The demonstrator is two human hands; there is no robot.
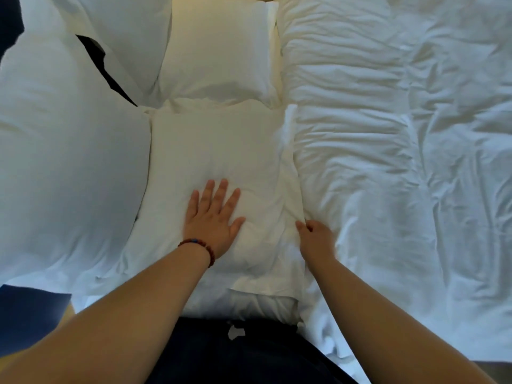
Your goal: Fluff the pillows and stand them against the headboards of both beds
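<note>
Directly below the camera, the left hand point(212, 217) presses flat, fingers spread, on the near pillow point(216, 151), which lies flat beside the rumpled duvet point(401, 134); the right hand point(314, 236) curls round its right edge, apparently gripping it. Fluffing likely goes best with both hands squeezing opposite edges inward before the pillow is stood upright. No brand, label or writing is legible.
</note>
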